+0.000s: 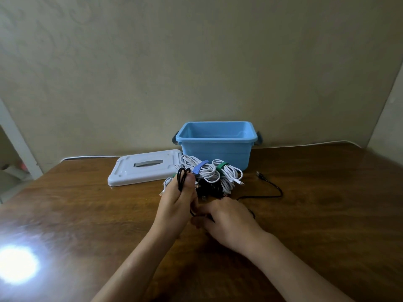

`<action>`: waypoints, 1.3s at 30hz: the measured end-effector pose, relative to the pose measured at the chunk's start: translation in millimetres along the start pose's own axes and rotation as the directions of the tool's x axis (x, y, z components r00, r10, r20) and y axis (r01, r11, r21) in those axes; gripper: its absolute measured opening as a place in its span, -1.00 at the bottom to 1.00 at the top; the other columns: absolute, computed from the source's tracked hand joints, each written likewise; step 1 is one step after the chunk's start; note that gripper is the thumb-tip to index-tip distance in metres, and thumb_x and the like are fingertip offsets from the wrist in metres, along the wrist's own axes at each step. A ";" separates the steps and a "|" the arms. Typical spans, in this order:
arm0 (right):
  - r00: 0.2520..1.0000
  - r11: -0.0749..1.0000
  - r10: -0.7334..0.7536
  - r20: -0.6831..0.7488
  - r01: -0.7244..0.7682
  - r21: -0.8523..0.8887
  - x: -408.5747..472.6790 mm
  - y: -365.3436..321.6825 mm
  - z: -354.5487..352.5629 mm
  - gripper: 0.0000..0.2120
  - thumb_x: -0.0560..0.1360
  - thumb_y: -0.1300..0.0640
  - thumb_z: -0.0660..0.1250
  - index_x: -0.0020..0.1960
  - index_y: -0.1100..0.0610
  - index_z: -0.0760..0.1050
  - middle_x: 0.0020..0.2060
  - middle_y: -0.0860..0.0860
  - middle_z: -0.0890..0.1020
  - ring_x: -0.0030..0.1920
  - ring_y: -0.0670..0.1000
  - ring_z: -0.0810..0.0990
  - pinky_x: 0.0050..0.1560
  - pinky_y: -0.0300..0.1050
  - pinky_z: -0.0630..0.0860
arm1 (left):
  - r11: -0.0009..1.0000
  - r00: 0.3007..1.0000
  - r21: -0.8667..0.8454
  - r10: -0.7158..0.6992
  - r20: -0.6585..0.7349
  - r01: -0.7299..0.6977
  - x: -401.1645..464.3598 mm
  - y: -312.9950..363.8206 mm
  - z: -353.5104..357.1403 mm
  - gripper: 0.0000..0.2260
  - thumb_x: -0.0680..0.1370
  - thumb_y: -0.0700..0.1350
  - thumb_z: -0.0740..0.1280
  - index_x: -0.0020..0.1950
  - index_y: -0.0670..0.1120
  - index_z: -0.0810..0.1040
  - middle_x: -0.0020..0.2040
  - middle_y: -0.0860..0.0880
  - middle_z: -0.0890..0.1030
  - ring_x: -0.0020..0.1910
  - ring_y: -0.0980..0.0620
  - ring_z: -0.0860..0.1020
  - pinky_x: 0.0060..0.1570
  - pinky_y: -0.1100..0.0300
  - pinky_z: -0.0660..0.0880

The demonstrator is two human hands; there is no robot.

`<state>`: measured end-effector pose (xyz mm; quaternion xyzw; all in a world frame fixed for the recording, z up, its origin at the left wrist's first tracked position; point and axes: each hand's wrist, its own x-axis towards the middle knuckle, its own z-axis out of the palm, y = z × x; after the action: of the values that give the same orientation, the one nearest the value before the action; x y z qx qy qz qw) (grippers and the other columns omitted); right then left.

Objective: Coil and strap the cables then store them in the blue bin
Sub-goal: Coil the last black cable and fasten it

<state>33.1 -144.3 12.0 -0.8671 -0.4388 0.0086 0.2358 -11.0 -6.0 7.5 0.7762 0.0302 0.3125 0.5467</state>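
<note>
A: Over the brown wooden tabletop (316, 203), left hand (177, 201) grips small loops of thin black cable (265, 194); right hand (226, 219) pinches its slack.

B: Open blue plastic bin (216, 147) sits behind, strapped white cable bundles (209, 172) touching its front.

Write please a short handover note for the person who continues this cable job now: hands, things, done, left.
Left hand holds black cable loops; right hand pinches the same cable, whose free end trails right on the table.
White cable bundles, strapped blue and green, lie before the blue bin; lid off, to its left.
Done: white bundles strapped.
Left: finish coiling, strap black cable, store everything; no cable shows in the bin.
</note>
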 end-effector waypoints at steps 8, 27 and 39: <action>1.000 0.999 0.022 -0.002 -0.022 -0.046 3.9 4.7 3.7 -0.60 0.59 -0.29 0.23 -0.17 -0.02 0.60 -0.40 -0.09 0.53 -0.28 -0.04 0.57 -0.30 -0.07 0.37 | 0.951 0.988 -0.280 -0.107 0.110 0.134 -2.2 6.6 -0.8 -0.63 0.72 -0.03 0.11 -0.27 -0.10 0.24 -0.42 0.01 0.22 -0.47 0.03 0.15 -0.44 0.09 0.08; 0.969 0.969 -0.209 -0.132 0.223 0.105 1.6 18.4 -24.3 -0.89 0.59 0.03 0.29 0.05 -0.09 0.57 -0.12 -0.13 0.52 -0.08 -0.12 0.53 -0.07 -0.05 0.48 | 0.944 0.985 0.325 -0.107 0.136 0.058 3.8 -8.0 -14.3 -0.57 0.56 0.31 0.04 -0.09 -0.04 0.39 -0.22 0.06 0.55 -0.25 0.24 0.49 -0.19 0.24 0.39; 0.897 0.982 0.002 -0.442 0.080 0.169 0.4 29.1 -33.9 -0.78 0.51 -0.16 0.41 -0.19 -0.07 0.48 -0.45 -0.18 0.55 -0.38 -0.18 0.55 -0.41 -0.27 0.37 | 0.894 0.940 0.442 -0.088 0.330 -0.071 3.1 -16.7 -9.9 -0.77 0.61 0.17 0.29 0.07 0.03 0.46 -0.13 0.07 0.61 -0.19 0.15 0.56 -0.12 0.01 0.54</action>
<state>62.9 -172.2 30.0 -0.8122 -0.3887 -0.1523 0.4075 -8.7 10.1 -3.6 0.9230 0.0097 0.1554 0.3519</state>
